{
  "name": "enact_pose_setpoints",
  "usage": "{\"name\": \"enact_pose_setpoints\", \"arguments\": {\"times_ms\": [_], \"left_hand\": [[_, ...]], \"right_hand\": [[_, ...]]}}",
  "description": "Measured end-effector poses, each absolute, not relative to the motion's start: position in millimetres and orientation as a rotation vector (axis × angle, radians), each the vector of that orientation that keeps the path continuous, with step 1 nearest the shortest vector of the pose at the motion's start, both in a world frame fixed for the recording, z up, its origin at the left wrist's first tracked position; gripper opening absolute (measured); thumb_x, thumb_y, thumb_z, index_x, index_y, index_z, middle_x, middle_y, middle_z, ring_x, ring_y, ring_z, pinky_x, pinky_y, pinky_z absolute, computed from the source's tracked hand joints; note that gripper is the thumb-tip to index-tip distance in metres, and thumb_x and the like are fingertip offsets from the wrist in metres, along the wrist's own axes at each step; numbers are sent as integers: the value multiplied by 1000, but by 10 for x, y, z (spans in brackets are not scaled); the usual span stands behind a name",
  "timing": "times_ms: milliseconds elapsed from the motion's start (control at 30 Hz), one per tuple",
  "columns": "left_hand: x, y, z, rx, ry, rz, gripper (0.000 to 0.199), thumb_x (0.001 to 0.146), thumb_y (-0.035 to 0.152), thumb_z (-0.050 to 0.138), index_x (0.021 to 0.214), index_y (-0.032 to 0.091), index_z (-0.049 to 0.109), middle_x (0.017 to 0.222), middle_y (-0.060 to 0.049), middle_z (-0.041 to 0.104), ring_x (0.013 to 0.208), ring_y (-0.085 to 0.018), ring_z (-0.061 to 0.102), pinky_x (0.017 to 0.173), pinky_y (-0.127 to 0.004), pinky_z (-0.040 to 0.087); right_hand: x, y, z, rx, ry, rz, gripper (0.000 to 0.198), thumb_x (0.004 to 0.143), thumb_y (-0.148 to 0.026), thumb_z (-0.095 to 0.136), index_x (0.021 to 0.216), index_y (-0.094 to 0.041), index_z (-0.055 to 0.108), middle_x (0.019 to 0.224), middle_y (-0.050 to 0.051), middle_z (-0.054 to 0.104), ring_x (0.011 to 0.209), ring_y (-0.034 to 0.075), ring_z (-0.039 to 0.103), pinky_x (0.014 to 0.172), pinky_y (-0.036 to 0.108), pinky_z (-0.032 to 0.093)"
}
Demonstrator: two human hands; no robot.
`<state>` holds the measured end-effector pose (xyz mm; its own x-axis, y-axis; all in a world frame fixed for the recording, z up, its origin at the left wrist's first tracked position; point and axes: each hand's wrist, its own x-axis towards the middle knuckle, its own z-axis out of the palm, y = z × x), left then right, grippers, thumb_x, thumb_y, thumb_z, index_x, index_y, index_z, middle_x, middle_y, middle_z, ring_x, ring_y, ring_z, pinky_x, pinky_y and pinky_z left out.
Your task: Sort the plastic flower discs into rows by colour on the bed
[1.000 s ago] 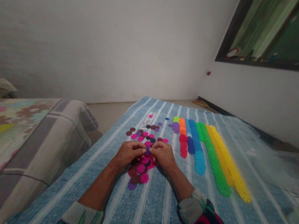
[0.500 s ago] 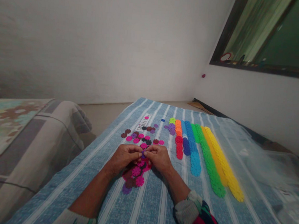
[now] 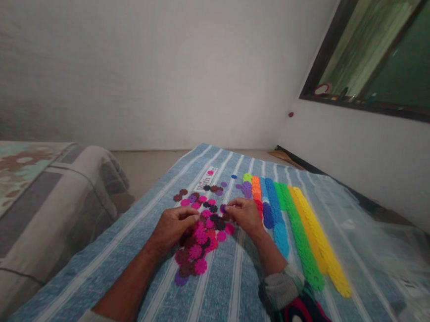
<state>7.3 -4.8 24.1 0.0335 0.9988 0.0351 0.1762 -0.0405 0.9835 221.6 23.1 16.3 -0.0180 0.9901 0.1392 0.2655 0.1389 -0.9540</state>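
Observation:
My right hand [image 3: 246, 215] pinches a purple flower-shaped disc [image 3: 223, 209] between thumb and fingertips, raised beside the right edge of a loose pile. To its left, my left hand [image 3: 174, 227] hovers over the pile's left side, thumb and index finger drawn together; whatever they hold, if anything, is hidden. The pile mixes pink discs [image 3: 195, 251], brown discs [image 3: 187, 268] and black discs [image 3: 217, 223], with a purple disc [image 3: 181, 278] at the near end. Several purple discs [image 3: 247, 189] lie together beyond my right hand.
Overlapping disc rows lie to the right: orange [image 3: 256, 186], blue [image 3: 272, 190], green [image 3: 305, 242] and yellow [image 3: 324, 239]. Clear plastic bags [image 3: 398, 245] rest farther right on the striped cloth [image 3: 118, 252]. A printed strip [image 3: 206, 180] lies behind the pile. A covered bed [image 3: 87, 180] stands left.
My hands have come apart. The right one has moved right and away from me with the purple disc, uncovering black and pink discs; the left has shifted slightly left.

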Motion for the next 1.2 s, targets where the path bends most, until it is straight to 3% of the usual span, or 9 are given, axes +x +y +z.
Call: {"name": "enact_pose_setpoints", "arguments": {"times_ms": [100,200,433,1000,1200], "left_hand": [[25,-19,227,1365,1315,1208,28,60,37,72,73,12,73,54,-2,64,51,-14,56,52,-26,44],[-7,-2,206,1350,1337,1243,27,61,38,71,71,13,72,54,-2,63,51,-14,57,52,-26,45],[-18,2,193,1371,1345,1246,24,62,38,69,65,15,69,52,-1,62,48,-12,54,50,-24,42],[-34,3,196,1406,1369,1237,20,64,35,66,62,15,69,51,-1,62,48,-12,54,50,-24,42],[-60,9,186,1378,1459,1280,19,64,34,65,66,16,70,52,0,61,47,-13,53,47,-24,40]], "right_hand": [[2558,522,318,-1595,-1677,588,10,73,-25,66,68,-18,71,47,-4,58,48,11,56,49,20,37],[2834,791,429,-1858,-1831,293,9,74,-23,68,72,-19,76,60,-1,68,61,12,62,56,20,39],[3051,1060,390,-1977,-1919,264,9,73,-18,69,74,-17,78,59,3,69,61,15,64,57,21,40],[3018,1170,298,-2057,-2039,135,13,74,-18,72,84,-20,80,89,9,75,87,22,68,66,24,43],[2883,1102,252,-2012,-2151,134,27,77,-18,67,101,-24,78,101,8,74,94,25,67,70,26,44]]}}
